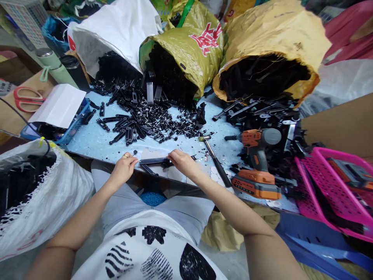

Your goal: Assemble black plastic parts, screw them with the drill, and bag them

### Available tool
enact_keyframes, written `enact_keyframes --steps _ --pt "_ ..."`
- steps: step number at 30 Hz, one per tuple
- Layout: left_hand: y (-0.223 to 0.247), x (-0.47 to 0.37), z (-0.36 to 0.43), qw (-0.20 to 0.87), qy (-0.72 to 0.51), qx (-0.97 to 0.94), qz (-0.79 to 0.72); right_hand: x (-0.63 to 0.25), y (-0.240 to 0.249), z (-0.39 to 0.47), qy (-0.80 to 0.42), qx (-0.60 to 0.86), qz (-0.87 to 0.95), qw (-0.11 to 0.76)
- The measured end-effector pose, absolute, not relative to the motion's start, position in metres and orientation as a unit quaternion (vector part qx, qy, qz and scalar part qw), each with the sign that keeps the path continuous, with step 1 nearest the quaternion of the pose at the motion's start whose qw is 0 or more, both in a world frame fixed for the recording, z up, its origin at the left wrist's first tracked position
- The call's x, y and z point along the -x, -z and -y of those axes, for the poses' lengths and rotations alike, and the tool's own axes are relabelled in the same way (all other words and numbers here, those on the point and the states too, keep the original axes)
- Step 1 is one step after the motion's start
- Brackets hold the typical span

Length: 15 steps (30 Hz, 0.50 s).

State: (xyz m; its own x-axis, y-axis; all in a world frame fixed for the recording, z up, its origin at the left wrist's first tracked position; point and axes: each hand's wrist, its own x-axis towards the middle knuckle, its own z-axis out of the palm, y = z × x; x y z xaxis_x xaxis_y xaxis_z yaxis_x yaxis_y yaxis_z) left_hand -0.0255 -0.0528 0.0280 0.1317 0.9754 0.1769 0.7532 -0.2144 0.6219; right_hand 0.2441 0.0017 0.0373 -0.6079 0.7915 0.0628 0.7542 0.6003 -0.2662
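Note:
A black hinged bracket [154, 160] lies at the front edge of the blue table, its thinner arm angled toward me. My right hand [183, 162] pinches the bracket's right end. Just left of the bracket, my left hand [124, 168] has its thumb and fingertips pressed together around something too small to make out. A small black part [135, 152] shows just above those fingertips. Beyond both hands is a pile of small black-headed pins [157, 118], with black link pieces [128, 130] at its left. A hammer [217, 161] lies right of my right hand.
An orange cordless drill [258, 163] stands right of the hammer, beside a pink basket [335, 190]. Three open sacks of black parts, white [116, 29], olive [186, 50] and yellow [271, 35], line the back. Another white sack [70, 186] and a blue basket [71, 132] are at left.

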Motion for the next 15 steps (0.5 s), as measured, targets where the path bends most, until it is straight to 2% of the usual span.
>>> enact_keyframes --steps 4,8,15 --pt "-0.042 0.016 0.045 0.157 -0.157 -0.78 -0.585 -0.246 -0.033 0.0 -0.108 0.397 0.908 0.08" --pt "-0.055 0.004 0.037 0.138 -0.023 -0.827 -0.545 -0.255 -0.022 -0.001 -0.144 0.379 0.905 0.13" --pt "-0.058 -0.001 0.016 0.149 0.015 -0.837 -0.526 -0.278 0.0 0.005 -0.236 0.34 0.894 0.171"
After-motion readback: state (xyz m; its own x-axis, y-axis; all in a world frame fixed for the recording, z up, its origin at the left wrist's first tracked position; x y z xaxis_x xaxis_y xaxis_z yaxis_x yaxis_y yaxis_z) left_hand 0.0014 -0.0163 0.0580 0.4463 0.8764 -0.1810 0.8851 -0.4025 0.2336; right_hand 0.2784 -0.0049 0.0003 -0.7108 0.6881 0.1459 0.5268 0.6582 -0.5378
